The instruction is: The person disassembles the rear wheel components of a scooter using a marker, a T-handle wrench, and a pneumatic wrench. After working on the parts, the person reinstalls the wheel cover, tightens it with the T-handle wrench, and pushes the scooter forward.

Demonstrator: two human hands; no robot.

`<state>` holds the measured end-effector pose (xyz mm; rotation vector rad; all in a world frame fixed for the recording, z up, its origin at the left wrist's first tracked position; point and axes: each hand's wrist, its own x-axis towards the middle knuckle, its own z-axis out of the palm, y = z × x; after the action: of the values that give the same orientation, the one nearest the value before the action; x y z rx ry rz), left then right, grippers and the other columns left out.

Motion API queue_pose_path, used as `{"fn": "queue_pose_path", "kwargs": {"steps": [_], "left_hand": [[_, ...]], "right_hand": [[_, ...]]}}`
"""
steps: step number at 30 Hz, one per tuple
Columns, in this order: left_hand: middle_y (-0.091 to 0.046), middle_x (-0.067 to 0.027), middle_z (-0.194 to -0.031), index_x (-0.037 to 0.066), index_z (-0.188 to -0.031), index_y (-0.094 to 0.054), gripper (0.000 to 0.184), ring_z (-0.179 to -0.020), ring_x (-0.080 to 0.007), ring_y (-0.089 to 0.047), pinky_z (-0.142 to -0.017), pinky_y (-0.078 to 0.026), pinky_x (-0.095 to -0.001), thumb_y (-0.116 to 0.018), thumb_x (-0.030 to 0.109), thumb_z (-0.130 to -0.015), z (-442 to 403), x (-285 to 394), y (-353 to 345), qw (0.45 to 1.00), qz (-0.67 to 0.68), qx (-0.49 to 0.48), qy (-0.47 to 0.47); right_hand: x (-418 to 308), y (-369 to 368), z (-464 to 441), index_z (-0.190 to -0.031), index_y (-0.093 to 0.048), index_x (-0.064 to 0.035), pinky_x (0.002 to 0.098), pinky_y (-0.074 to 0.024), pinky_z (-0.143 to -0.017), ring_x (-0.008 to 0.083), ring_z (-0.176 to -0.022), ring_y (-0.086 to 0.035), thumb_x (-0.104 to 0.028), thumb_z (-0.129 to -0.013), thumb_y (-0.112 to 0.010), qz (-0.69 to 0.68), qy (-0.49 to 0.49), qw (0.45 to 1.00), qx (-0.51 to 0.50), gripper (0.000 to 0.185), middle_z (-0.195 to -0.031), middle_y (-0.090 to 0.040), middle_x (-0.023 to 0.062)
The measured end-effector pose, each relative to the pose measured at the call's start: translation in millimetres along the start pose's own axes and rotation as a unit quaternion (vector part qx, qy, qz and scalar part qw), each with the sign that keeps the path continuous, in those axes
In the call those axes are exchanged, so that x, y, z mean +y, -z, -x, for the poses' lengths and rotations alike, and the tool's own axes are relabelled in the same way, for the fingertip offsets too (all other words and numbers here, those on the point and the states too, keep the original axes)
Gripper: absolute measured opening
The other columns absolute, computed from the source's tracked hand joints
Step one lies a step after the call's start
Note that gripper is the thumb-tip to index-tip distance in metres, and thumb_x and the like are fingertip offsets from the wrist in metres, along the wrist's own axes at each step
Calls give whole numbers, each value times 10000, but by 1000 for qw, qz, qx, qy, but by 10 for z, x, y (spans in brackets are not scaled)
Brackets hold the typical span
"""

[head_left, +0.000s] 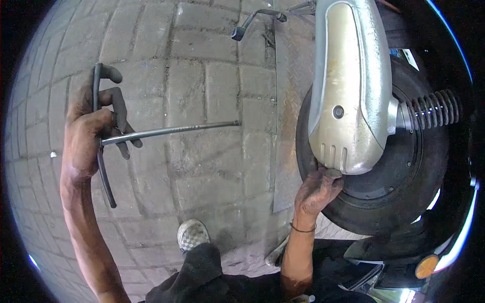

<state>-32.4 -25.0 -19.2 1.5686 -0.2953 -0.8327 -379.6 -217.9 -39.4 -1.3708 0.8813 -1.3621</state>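
Note:
A dark metal T-shaped wrench lies across my left hand, its long shaft pointing right over the paving. The thumb and palm hold it near the joint of the crossbar, while the other fingers are loosely curled. My right hand touches the lower end of a silver and beige engine-side cover, with its fingertips pressed at the bottom edge. Whether anything small is between those fingers is hidden. A round bolt shows in the cover.
Behind the cover is a black wheel, with a coil spring to its right. A metal pedal lever juts out at the top. My checkered shoe rests on the paving bricks. An orange reflector sits at lower right.

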Motion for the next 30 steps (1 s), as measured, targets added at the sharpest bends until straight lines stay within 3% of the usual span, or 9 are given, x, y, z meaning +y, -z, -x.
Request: {"fn": "queue_pose_path", "kwargs": {"steps": [5, 9, 14, 20, 24, 26, 28, 29, 30], "left_hand": [[-564, -137, -1026, 44, -1444, -452, 728, -693, -179, -640, -567, -564, -309, -478, -60, -723, 22, -68, -14, 997, -23, -26, 63], [-570, -117, -1086, 45, -1425, -474, 704, -730, -143, -596, -578, -522, -290, -496, -64, -730, 134, 4, -247, 997, -46, 3, 58], [-569, -75, -1041, 89, -1343, -532, 620, -789, -124, -555, -648, -490, -277, -493, -74, -746, 206, 65, -338, 988, -55, -125, 65], [-568, -95, -1030, 62, -1270, -534, 534, -783, -148, -586, -632, -512, -283, -469, -94, -764, 392, 33, -431, 989, -80, -95, 81], [-558, -99, -1027, 76, -1291, -521, 546, -831, -164, -590, -683, -546, -334, -488, -75, -767, 445, 27, -526, 981, -63, -151, 103], [-613, -82, -986, 65, -1449, -426, 682, -835, -133, -581, -713, -514, -311, -520, -36, -781, 420, -51, -587, 967, -109, -210, 91], [-653, -140, -1130, 36, -1383, -476, 587, -1003, -217, -623, -855, -524, -360, -581, 33, -806, 419, -311, -681, 964, -187, -183, 47], [-603, -194, -1291, 39, -1426, -447, 621, -1150, -293, -595, -957, -491, -389, -599, 124, -831, 400, -168, -712, 923, -278, -262, 53], [-531, -217, -1386, 45, -1456, -418, 652, -1274, -340, -517, -1052, -427, -412, -584, 204, -846, 444, -321, -790, 919, -297, -252, 57]], "right_hand": [[-91, -50, 11, -1344, -449, -2, 497, -423, -1039, 294, -1206, -539, -219, -875, -740, 8, 22, 999, 23, 593, -1313, -550, 131], [-58, -18, 8, -1372, -428, 1, 501, -413, -1040, 289, -1225, -520, -198, -874, -734, 13, -19, 999, 24, 617, -1333, -524, 130], [-275, -157, -17, -1379, -406, 61, 474, -422, -1036, 294, -1213, -526, -221, -888, -727, 27, -11, 1000, 9, 650, -1344, -494, 159], [-129, -94, -42, -1373, -413, 66, 439, -415, -1039, 277, -1221, -522, -268, -904, -715, -9, 3, 1000, -9, 650, -1324, -522, 152], [-10, -12, -28, -1372, -421, 64, 406, -406, -1041, 252, -1207, -524, -289, -908, -715, -3, 21, 1000, 0, 653, -1334, -515, 144], [-73, 87, -49, -1345, -452, 86, 394, -386, -1047, 253, -1195, -517, -332, -906, -718, 129, 51, 990, -20, 663, -1334, -526, 160], [-191, 94, -75, -1287, -500, 117, 413, -370, -1048, 275, -1188, -509, -408, -911, -702, 225, 79, 971, 19, 677, -1320, -547, 192], [-191, 133, -64, -1281, -503, 132, 425, -364, -1050, 289, -1189, -501, -378, -931, -676, 256, 54, 964, 39, 642, -1312, -546, 213], [-155, 199, -48, -1274, -507, 147, 438, -358, -1052, 302, -1190, -493, -347, -950, -650, 280, 23, 959, 49, 608, -1303, -544, 235]]}}
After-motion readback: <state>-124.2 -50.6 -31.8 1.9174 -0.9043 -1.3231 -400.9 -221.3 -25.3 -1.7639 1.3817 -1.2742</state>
